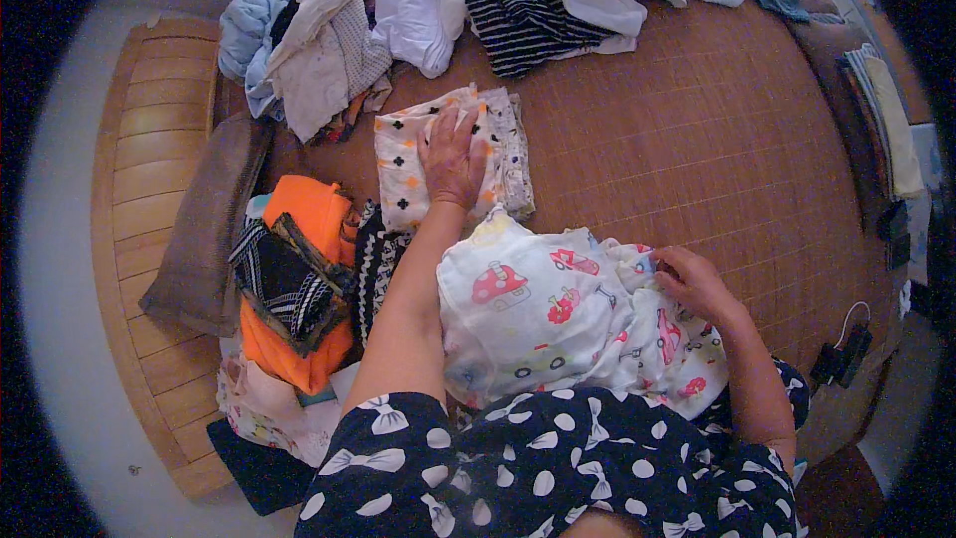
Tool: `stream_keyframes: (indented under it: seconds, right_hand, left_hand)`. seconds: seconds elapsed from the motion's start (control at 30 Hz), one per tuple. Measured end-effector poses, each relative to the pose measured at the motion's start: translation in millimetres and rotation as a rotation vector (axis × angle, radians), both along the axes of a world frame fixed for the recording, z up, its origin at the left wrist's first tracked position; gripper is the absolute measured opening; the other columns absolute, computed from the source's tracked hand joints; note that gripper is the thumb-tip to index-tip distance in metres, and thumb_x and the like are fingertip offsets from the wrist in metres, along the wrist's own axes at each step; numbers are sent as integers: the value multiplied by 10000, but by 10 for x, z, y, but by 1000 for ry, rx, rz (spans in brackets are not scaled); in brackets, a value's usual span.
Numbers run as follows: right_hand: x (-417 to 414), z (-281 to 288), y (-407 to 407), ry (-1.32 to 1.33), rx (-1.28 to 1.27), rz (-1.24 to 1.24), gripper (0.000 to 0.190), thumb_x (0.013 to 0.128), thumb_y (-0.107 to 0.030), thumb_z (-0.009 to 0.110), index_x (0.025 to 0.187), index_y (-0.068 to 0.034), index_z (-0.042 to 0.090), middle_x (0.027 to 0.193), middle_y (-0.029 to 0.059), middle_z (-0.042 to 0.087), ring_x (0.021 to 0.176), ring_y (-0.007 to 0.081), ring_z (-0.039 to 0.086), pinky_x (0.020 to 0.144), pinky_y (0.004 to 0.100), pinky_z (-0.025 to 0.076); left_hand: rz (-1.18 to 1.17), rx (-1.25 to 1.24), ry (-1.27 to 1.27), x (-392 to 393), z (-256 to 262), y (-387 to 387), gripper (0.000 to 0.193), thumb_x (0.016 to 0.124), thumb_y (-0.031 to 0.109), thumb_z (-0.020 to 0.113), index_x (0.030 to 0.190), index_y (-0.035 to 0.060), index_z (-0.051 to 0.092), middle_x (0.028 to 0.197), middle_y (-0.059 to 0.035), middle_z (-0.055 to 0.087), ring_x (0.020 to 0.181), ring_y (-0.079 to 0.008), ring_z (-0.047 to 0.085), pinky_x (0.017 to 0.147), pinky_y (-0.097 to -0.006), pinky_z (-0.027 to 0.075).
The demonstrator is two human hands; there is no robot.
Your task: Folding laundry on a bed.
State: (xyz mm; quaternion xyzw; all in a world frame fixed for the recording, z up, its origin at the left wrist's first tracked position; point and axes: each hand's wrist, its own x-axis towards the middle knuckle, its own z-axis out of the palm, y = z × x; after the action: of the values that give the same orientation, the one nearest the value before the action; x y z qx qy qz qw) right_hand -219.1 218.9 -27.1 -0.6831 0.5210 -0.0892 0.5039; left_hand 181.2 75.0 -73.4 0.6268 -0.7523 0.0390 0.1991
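Note:
My left hand (453, 157) lies flat, fingers spread, on a folded white cloth with black and orange marks (398, 179). Another folded patterned cloth (515, 157) shows under its right edge. Before my body a rumpled white cloth printed with mushrooms and cars (538, 299) is spread out. My right hand (691, 280) is at the upper right edge of this cloth, fingers bent; whether they pinch the fabric cannot be told. A black-and-white patterned cloth (370, 269) lies left of my left forearm.
An orange garment (306, 202) with a black strapped piece (287, 288) lies at left, near a brown pillow (216, 232). Light clothes (325, 52) and a striped black garment (523, 11) are heaped at the far side of the woven mat (672, 127). A black plug or adapter (844, 359) sits right.

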Motion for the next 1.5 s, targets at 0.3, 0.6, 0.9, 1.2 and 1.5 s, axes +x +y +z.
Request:
stream_keyframes:
  seconds: [0.3,0.6,0.9,1.2,1.5]
  right_hand:
    - [1,-21,1,8,0,14,279,860,-132,606,1119,-27,605,1085,171,619,1028,344,602,900,406,477]
    - [16,25,-13,8,35,-6,276,862,-134,606,1116,-25,608,1105,168,624,1037,344,602,907,404,476]
    - [-14,-50,7,-14,-27,6,310,850,-66,581,1155,-14,586,1010,141,618,916,256,616,810,335,491]
    - [-21,-52,7,-12,-17,4,311,849,-88,586,1148,-3,585,1066,163,629,960,281,623,833,349,488]
    - [-60,-64,75,8,-34,-16,298,875,-155,589,1148,-39,603,1109,176,628,1026,350,607,905,413,477]
  left_hand:
    - [4,4,-9,-2,6,3,478,850,324,528,1318,224,525,1402,-100,451,1335,-282,375,1116,-564,160]
    - [3,-3,-2,-5,16,8,473,851,329,524,1311,217,533,1399,-102,453,1331,-277,380,1113,-568,165]
    - [-4,-4,14,-1,9,1,474,851,327,527,1314,224,527,1393,-99,451,1330,-277,380,1109,-575,167]
    - [4,-5,8,-15,14,1,463,852,315,527,1305,225,536,1391,-90,457,1331,-274,381,1115,-563,162]
    - [-19,2,-9,-30,31,-7,473,867,317,519,1327,208,515,1393,-100,458,1325,-277,389,1117,-557,160]
